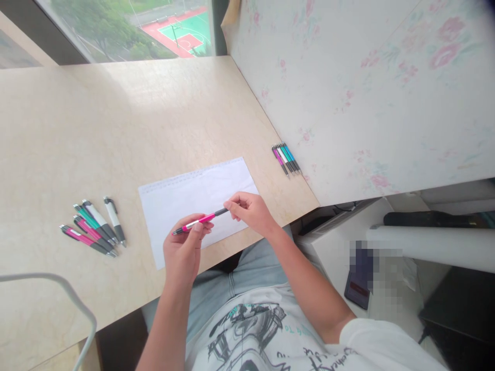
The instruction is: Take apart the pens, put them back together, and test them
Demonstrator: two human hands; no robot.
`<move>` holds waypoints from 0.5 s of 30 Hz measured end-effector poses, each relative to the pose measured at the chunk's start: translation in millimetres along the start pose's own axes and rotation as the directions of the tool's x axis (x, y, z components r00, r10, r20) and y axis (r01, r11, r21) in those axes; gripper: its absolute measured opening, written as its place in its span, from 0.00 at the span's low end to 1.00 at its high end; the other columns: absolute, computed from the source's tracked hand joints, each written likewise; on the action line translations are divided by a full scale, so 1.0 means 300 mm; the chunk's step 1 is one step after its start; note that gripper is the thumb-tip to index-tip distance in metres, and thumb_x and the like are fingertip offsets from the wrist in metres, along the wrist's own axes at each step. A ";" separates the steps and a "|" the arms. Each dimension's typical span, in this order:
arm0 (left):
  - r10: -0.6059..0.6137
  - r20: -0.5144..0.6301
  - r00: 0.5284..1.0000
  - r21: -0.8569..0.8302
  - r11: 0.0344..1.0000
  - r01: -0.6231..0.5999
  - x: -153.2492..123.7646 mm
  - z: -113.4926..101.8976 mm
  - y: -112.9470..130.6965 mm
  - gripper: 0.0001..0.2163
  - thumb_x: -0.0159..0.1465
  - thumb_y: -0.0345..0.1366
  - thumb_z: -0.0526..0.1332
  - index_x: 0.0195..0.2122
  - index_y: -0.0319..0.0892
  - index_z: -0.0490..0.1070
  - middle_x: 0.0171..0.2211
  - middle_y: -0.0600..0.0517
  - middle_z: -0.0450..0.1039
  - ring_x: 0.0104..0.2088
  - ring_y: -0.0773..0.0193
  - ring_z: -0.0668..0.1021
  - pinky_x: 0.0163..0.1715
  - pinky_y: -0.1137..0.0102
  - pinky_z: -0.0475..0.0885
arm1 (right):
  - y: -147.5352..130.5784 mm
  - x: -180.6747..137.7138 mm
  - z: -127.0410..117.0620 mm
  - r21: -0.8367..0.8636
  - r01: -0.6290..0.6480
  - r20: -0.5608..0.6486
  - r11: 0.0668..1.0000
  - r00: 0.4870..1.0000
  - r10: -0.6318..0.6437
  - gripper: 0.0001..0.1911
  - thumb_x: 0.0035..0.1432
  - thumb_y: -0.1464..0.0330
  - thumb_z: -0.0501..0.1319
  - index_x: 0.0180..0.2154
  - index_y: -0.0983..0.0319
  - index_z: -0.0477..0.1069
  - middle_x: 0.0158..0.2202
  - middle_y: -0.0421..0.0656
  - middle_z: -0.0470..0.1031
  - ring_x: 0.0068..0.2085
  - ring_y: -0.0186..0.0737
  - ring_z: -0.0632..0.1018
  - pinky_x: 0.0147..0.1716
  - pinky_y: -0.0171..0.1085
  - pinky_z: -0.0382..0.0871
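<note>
Both my hands hold one pink pen level above a white sheet of paper on the beige desk. My left hand pinches the pen's pink barrel near its grey tip. My right hand grips the dark end at the other side with its fingertips. The pen points left and slightly down.
Several pens in pink, green and white lie in a loose group on the desk's left. A tight row of several pens lies by the floral wall panel. A white cable curves at lower left. A window is behind the desk.
</note>
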State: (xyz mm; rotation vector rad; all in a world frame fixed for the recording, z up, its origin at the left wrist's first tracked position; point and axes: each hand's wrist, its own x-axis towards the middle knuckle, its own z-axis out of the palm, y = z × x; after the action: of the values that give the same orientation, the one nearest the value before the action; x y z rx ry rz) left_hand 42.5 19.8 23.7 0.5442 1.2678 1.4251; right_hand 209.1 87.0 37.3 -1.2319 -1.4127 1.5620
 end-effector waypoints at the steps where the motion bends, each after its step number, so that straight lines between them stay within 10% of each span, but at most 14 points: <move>1: 0.000 -0.005 1.000 0.001 1.000 0.000 -0.001 0.001 0.000 0.12 0.55 0.38 0.71 0.38 0.40 0.78 0.30 0.49 0.80 0.31 0.64 0.80 0.35 0.70 0.75 | 0.000 -0.001 -0.001 0.007 0.017 -0.012 1.000 1.000 -0.017 0.14 0.58 0.56 0.62 0.30 0.61 0.71 0.23 0.37 0.71 0.25 0.31 0.72 0.27 0.32 0.66; 6: -0.009 -0.045 0.999 -0.042 0.999 0.007 0.004 0.014 -0.003 0.10 0.57 0.39 0.69 0.37 0.39 0.77 0.32 0.47 0.81 0.29 0.66 0.79 0.33 0.70 0.74 | -0.010 -0.013 -0.006 0.029 0.124 -0.026 0.992 0.992 -0.123 0.20 0.53 0.62 0.67 0.47 0.57 0.71 0.44 0.43 0.77 0.42 0.37 0.77 0.32 0.33 0.69; 15: -0.029 -0.007 1.000 -0.015 0.999 0.029 -0.006 0.006 -0.002 0.13 0.53 0.38 0.72 0.38 0.40 0.78 0.28 0.49 0.80 0.30 0.64 0.79 0.34 0.70 0.74 | 0.014 -0.006 -0.002 0.063 0.004 -0.040 0.998 0.999 -0.001 0.14 0.56 0.56 0.64 0.32 0.61 0.71 0.23 0.36 0.72 0.25 0.32 0.73 0.28 0.34 0.68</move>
State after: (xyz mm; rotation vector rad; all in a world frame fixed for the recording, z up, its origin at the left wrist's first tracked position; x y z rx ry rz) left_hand 44.9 18.8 24.4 0.5095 1.2647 1.4127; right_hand 210.6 84.9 33.6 -1.2166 -1.3289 1.5601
